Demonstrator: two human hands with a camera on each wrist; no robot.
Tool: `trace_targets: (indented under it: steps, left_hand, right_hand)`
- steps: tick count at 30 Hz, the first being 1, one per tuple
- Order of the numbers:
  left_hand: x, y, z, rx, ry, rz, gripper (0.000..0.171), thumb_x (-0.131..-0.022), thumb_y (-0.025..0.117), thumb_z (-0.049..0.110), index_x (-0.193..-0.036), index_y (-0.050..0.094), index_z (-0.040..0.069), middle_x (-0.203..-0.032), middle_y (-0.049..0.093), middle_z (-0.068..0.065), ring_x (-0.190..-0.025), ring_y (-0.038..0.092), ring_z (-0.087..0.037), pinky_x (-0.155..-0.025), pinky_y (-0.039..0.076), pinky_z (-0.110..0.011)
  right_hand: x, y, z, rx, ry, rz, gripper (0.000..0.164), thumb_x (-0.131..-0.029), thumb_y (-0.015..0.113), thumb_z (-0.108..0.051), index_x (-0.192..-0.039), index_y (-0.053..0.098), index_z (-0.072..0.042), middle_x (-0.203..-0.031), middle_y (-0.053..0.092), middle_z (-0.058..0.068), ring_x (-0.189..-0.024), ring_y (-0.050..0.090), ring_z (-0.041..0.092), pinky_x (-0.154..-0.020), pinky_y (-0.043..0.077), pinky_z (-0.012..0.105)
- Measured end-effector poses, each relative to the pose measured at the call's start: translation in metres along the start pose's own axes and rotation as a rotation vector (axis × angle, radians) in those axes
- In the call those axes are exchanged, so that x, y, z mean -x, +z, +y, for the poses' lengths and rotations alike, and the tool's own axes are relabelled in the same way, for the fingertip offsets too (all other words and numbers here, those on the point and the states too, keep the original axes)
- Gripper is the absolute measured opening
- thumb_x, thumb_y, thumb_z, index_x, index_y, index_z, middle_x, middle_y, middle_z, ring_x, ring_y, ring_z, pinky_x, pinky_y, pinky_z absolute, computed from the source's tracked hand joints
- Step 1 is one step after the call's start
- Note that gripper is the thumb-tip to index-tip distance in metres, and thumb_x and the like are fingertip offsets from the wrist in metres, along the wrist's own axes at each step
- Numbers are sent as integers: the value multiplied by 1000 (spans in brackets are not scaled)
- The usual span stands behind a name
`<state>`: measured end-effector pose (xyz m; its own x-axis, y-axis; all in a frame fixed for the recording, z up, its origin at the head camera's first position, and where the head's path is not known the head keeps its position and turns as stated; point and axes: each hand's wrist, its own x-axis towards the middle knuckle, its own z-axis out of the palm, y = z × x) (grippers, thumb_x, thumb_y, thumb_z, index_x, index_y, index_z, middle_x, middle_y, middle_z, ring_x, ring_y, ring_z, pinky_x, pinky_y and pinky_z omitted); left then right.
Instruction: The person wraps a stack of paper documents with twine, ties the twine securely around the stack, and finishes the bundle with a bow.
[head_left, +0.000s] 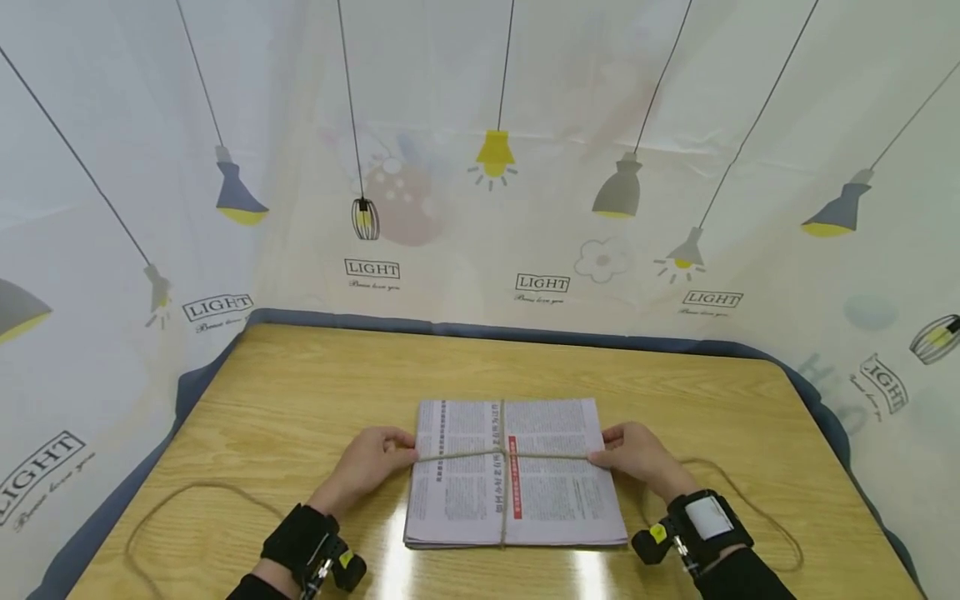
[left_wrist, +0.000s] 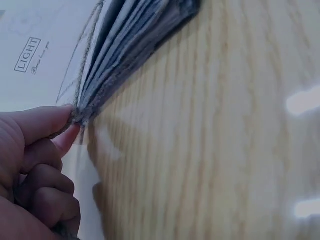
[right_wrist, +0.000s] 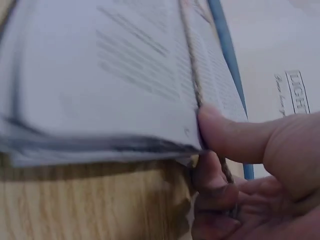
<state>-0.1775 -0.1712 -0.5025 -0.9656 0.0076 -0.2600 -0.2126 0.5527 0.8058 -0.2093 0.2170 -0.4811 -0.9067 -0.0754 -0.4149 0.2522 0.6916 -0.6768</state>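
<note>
A stack of folded newspapers (head_left: 555, 504) lies at the middle of the table. Thin brown twine (head_left: 465, 455) crosses over its top in both directions, meeting near the centre. At the stack's left edge, my left hand (head_left: 367, 462) pinches the twine between thumb and forefinger, the other fingers curled in, as the left wrist view shows. My right hand (head_left: 643, 457) grips the twine at the opposite edge, thumb on top and fingers below. In the right wrist view the twine (right_wrist: 192, 60) runs over the paper, under the thumb and down across the fingers.
Loose twine (head_left: 202, 485) loops over the wooden table (head_left: 337, 367) on the left, and another tail (head_left: 772, 521) curves on the right. A printed lamp-pattern curtain (head_left: 450, 75) hangs around the table's back and sides.
</note>
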Motion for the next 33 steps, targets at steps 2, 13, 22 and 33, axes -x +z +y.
trace_targets:
  steps: [2, 13, 22, 33]
  left_hand:
    - [-1, 0, 0, 22, -2, 7, 18, -85, 73, 17, -101, 72, 9, -61, 47, 3, -56, 41, -11, -50, 31, -21]
    - [-2, 0, -3, 53, 23, 16, 18, -83, 74, 14, -101, 72, 9, -61, 45, 4, -54, 41, -10, -48, 30, -21]
    - [-3, -5, -5, 11, 27, -50, 42, -81, 78, 30, -116, 68, 9, -59, 42, 4, -53, 37, -10, -48, 29, -20]
    - [-3, -7, -6, 39, 177, -327, 30, -85, 75, 22, -108, 70, 5, -56, 39, 6, -49, 33, -6, -46, 26, -19]
  right_hand:
    - [-1, -3, 2, -40, 4, -48, 56, -88, 73, -20, -128, 51, 12, -106, 69, 14, -91, 63, 18, -83, 48, 36]
    - [-1, -8, 10, -127, -29, -167, 36, -87, 73, -20, -115, 64, 1, -97, 68, 5, -89, 56, 19, -79, 38, 32]
    - [2, -4, 13, -224, -121, -133, 53, -92, 64, -9, -141, 45, -1, -120, 67, 16, -99, 65, 19, -85, 49, 34]
    - [3, -7, 18, -247, -178, -81, 51, -94, 62, -9, -141, 44, 0, -122, 65, 19, -100, 66, 21, -83, 51, 34]
